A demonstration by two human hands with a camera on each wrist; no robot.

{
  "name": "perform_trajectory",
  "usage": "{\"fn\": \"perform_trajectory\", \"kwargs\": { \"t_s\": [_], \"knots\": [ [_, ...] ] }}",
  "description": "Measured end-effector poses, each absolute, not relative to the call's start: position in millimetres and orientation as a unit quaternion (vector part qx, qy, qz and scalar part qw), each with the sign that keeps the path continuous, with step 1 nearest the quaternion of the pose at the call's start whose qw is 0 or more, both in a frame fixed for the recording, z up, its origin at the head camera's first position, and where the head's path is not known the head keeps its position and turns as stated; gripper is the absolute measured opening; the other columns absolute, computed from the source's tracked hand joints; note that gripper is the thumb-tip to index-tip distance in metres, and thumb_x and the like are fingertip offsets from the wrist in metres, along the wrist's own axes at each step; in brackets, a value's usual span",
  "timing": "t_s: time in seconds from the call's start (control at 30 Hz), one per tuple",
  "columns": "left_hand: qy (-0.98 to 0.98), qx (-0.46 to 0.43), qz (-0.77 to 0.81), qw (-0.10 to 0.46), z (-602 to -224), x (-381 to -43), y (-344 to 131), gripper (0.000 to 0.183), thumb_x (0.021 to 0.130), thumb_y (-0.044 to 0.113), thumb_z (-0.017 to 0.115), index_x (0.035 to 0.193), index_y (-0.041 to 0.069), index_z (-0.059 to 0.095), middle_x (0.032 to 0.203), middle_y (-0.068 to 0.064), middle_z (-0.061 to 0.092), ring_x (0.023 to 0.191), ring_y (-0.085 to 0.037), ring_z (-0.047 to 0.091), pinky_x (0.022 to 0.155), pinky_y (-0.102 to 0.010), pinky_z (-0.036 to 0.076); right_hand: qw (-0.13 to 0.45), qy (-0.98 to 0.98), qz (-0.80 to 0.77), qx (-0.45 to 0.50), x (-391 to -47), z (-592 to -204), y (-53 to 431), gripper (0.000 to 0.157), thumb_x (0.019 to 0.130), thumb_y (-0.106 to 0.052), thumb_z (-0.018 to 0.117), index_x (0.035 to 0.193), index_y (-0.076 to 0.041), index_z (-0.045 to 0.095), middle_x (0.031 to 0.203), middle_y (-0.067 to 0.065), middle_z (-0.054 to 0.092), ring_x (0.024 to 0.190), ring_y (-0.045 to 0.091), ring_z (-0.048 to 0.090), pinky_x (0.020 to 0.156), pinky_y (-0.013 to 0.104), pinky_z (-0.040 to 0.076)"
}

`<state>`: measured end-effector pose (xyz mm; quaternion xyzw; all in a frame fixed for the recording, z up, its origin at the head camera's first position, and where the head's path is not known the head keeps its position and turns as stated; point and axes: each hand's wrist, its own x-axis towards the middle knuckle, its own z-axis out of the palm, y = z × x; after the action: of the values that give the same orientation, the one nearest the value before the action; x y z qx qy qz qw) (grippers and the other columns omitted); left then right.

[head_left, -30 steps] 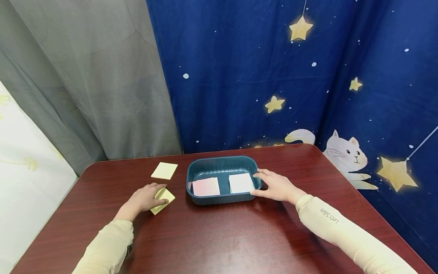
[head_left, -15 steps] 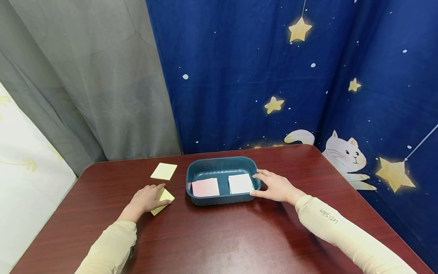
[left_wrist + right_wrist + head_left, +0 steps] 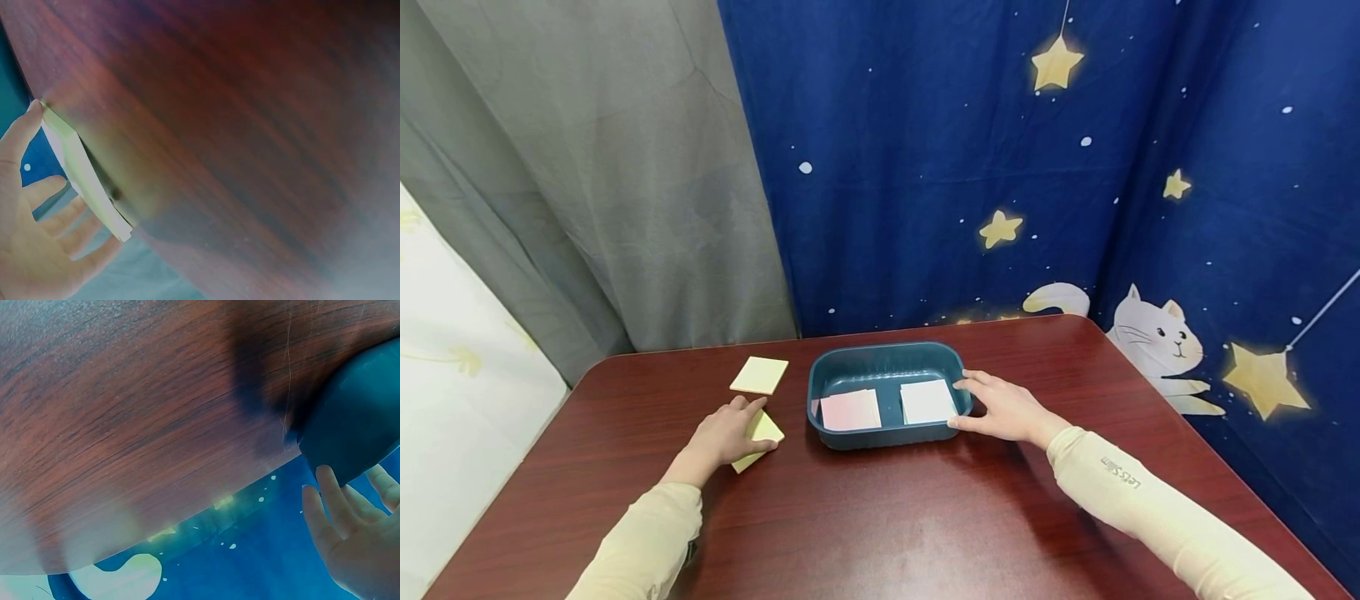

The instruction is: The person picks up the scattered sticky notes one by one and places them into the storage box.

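Note:
My left hand (image 3: 718,437) grips a pale yellow sticky note pad (image 3: 763,429) on the table, thumb at one end and fingers along the opposite side. In the left wrist view the pad (image 3: 84,172) shows edge-on, slightly bent, between thumb and fingers. My right hand (image 3: 1003,408) rests at the right end of a dark teal plastic bin (image 3: 880,437), fingers spread against its rim. The right wrist view has those fingertips touching the bin's outer wall (image 3: 356,419). Inside the bin lie pink sticky notes (image 3: 852,410) on the left and white ones (image 3: 928,402) on the right.
Another pale yellow sticky note pad (image 3: 760,375) lies behind my left hand, left of the bin. All of it is on a dark red wooden table (image 3: 865,525). Grey (image 3: 625,167) and blue starry curtains (image 3: 910,167) hang behind the table's far edge.
The fingers and thumb of my left hand have shifted slightly on the yellow sticky note pad, which stays nearly in place. My right hand and the bin have not visibly moved.

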<state>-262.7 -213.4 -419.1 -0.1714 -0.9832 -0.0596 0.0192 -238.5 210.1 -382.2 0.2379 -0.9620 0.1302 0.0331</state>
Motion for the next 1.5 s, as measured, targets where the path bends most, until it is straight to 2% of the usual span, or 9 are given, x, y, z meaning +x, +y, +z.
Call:
{"fn": "perform_trajectory", "kwargs": {
  "t_s": [0.3, 0.57, 0.83, 1.17, 1.5],
  "knots": [
    [-0.987, -0.16, -0.023, 0.015, -420, -260, -211, 0.076, 0.068, 0.056, 0.063, 0.121, 0.004, 0.052, 0.099, -0.018, 0.051, 0.093, -0.036, 0.048, 0.068, -0.052, 0.037, 0.031, -0.963, 0.128, 0.236, -239, -384, 210, 0.068, 0.074, -0.06, 0.055, 0.124, -0.014, 0.051, 0.132, 0.009, 0.04, 0.115, 0.027, 0.042, 0.083, 0.049, 0.039],
    [-0.989, -0.145, -0.038, 0.008, -419, -258, -209, 0.088, 0.06, 0.067, 0.061, 0.12, 0.004, 0.053, 0.105, -0.017, 0.05, 0.094, -0.035, 0.048, 0.068, -0.054, 0.033, 0.028, -0.963, 0.129, 0.233, -240, -385, 211, 0.069, 0.074, -0.062, 0.053, 0.124, -0.014, 0.05, 0.133, 0.009, 0.039, 0.115, 0.026, 0.041, 0.083, 0.05, 0.038],
    [-0.989, -0.141, -0.039, 0.0, -418, -255, -207, 0.089, 0.058, 0.066, 0.065, 0.12, 0.003, 0.052, 0.104, -0.018, 0.05, 0.093, -0.036, 0.048, 0.068, -0.056, 0.034, 0.029, -0.963, 0.131, 0.234, -239, -385, 211, 0.069, 0.074, -0.062, 0.054, 0.124, -0.014, 0.05, 0.133, 0.009, 0.039, 0.115, 0.027, 0.042, 0.082, 0.051, 0.038],
    [-0.987, -0.16, 0.0, 0.028, -415, -251, -203, 0.076, 0.061, 0.053, 0.069, 0.119, 0.006, 0.055, 0.097, -0.016, 0.052, 0.086, -0.036, 0.052, 0.064, -0.051, 0.04, 0.03, -0.963, 0.132, 0.234, -239, -386, 211, 0.069, 0.074, -0.061, 0.054, 0.124, -0.014, 0.05, 0.132, 0.009, 0.039, 0.115, 0.027, 0.042, 0.083, 0.051, 0.038],
    [-0.984, -0.167, 0.013, 0.061, -411, -251, -205, 0.073, 0.064, 0.054, 0.064, 0.118, 0.006, 0.055, 0.093, -0.016, 0.053, 0.081, -0.034, 0.054, 0.062, -0.05, 0.04, 0.028, -0.963, 0.131, 0.232, -239, -386, 211, 0.069, 0.074, -0.061, 0.054, 0.125, -0.013, 0.05, 0.133, 0.009, 0.039, 0.116, 0.027, 0.041, 0.083, 0.051, 0.038]
  ]
}}
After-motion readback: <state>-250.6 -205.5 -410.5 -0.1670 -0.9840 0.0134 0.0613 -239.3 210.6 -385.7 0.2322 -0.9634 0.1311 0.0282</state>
